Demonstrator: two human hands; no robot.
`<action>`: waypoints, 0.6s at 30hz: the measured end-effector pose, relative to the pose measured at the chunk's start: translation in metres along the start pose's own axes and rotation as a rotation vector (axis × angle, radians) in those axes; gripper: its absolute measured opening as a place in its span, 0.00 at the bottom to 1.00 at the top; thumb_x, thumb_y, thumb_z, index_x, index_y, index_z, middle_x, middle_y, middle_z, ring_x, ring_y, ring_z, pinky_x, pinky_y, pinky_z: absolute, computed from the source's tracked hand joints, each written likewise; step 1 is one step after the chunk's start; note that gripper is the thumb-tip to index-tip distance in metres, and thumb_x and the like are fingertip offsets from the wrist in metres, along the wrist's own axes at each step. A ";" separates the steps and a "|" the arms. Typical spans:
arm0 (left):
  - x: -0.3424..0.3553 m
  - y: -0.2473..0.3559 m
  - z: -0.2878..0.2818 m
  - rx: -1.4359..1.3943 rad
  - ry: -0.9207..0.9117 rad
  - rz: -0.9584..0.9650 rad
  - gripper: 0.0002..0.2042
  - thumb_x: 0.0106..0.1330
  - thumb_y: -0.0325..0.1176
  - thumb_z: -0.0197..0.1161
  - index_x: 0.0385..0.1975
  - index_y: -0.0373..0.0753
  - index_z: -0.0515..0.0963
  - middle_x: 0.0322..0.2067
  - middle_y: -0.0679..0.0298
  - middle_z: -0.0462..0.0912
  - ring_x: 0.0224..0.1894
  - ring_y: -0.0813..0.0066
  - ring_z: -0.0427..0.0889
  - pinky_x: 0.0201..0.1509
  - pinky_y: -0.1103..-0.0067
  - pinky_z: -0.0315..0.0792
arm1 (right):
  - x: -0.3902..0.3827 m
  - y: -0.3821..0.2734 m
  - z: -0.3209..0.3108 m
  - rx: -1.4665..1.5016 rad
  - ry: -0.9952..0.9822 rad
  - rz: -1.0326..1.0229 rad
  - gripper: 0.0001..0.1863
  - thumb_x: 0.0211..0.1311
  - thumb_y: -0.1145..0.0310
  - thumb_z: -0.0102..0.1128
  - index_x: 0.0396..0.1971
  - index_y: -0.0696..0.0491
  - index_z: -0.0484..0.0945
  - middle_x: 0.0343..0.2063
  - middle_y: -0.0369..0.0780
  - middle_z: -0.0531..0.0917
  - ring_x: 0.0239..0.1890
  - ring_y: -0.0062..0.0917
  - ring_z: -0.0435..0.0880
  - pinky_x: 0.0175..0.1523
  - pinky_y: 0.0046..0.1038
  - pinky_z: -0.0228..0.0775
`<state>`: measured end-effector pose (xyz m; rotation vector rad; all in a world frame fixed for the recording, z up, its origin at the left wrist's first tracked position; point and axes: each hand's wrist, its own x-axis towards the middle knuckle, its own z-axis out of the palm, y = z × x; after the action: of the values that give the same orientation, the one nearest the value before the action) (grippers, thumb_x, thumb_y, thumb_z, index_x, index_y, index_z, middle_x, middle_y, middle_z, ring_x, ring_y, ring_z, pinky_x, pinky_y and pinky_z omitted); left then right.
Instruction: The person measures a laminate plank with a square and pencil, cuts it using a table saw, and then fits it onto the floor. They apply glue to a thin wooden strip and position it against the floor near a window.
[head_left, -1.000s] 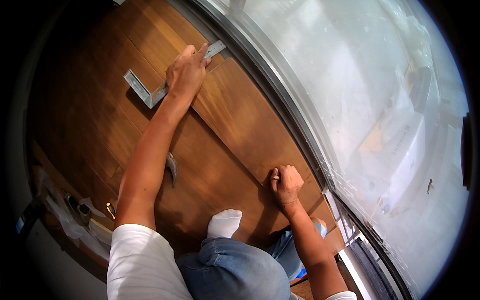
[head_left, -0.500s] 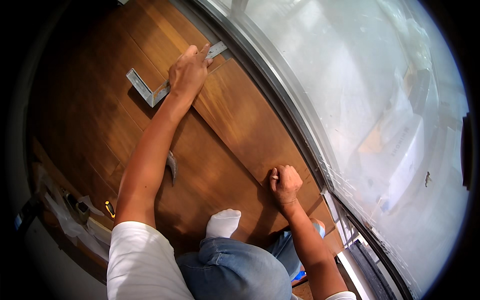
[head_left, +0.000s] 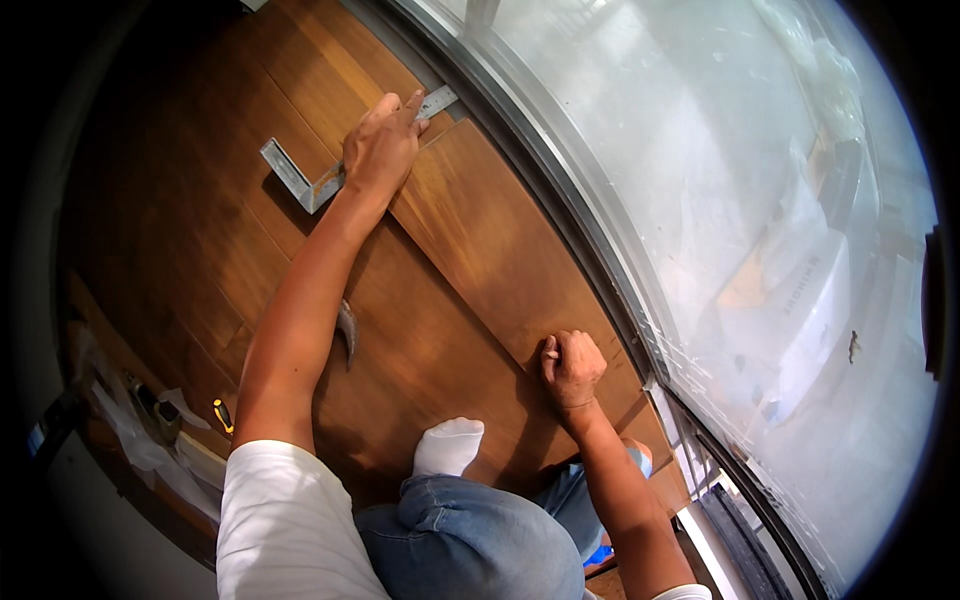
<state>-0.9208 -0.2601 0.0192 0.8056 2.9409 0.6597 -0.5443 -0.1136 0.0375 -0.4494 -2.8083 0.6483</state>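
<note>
My left hand [head_left: 382, 145] lies over the blade of a metal try square [head_left: 290, 178], gripping it against the end of a wooden floor plank [head_left: 480, 245]. The square's thick stock sticks out to the left, and the tip of its blade reaches the dark door track. Farther toward me, my right hand [head_left: 573, 367] is closed and rests on the same plank; whatever its curled fingers hold, if anything, is hidden. The plank lies loosely on the brown wood floor [head_left: 420, 330], alongside the track. The curved claw of a hammer [head_left: 346, 335] shows beside my left forearm, which covers the rest.
A glass sliding door [head_left: 690, 200] in a dark track [head_left: 560, 200] borders the right side. Behind it are plastic sheeting and white packaging [head_left: 800, 310]. A yellow-and-black handled tool [head_left: 222, 415] lies at left near plastic wrapping [head_left: 140, 435]. My white-socked foot [head_left: 448, 446] rests on the floor.
The view has shifted very slightly. Both hands stay where they were, the left on the square and the right on the plank.
</note>
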 end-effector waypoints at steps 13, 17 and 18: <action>-0.001 -0.001 -0.003 -0.002 -0.053 -0.015 0.19 0.72 0.39 0.61 0.62 0.52 0.79 0.34 0.58 0.74 0.40 0.60 0.79 0.44 0.67 0.74 | 0.003 -0.002 -0.003 0.002 0.001 0.009 0.07 0.54 0.75 0.68 0.28 0.53 0.76 0.20 0.40 0.72 0.23 0.36 0.75 0.29 0.35 0.68; -0.005 -0.005 0.000 0.010 -0.039 -0.005 0.19 0.72 0.39 0.62 0.62 0.53 0.79 0.34 0.59 0.74 0.40 0.60 0.79 0.44 0.67 0.74 | 0.003 -0.002 -0.003 0.002 0.003 0.013 0.07 0.53 0.76 0.67 0.28 0.53 0.76 0.20 0.41 0.72 0.23 0.36 0.75 0.28 0.35 0.67; -0.005 -0.005 0.001 0.009 -0.037 -0.005 0.19 0.72 0.39 0.62 0.62 0.53 0.79 0.34 0.59 0.74 0.40 0.60 0.79 0.44 0.67 0.74 | 0.004 -0.002 -0.002 0.003 0.005 0.014 0.07 0.53 0.76 0.67 0.28 0.53 0.76 0.20 0.41 0.72 0.23 0.36 0.75 0.28 0.35 0.67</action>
<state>-0.9189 -0.2662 0.0156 0.8013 2.9144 0.6249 -0.5474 -0.1134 0.0412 -0.4703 -2.8018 0.6534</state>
